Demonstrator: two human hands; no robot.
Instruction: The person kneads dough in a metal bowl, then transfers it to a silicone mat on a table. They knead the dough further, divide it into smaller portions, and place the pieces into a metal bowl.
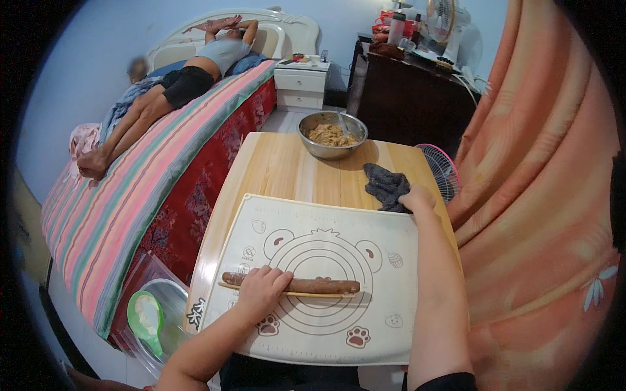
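On the pale baking mat, a brown rolling pin lies crosswise. A thin light wooden stick runs along its near side. My left hand is closed over the pin's left part, its fingers curled across the top. Out to the right, my right hand grips the near edge of a crumpled dark grey cloth beyond the mat's far right corner. Some of the right fingers are hidden from view.
A metal bowl of brownish filling with a spoon stands at the table's far edge. Beside the table's near left is a plastic tub with a green scoop of white powder. A person lies on the bed; an orange curtain hangs right.
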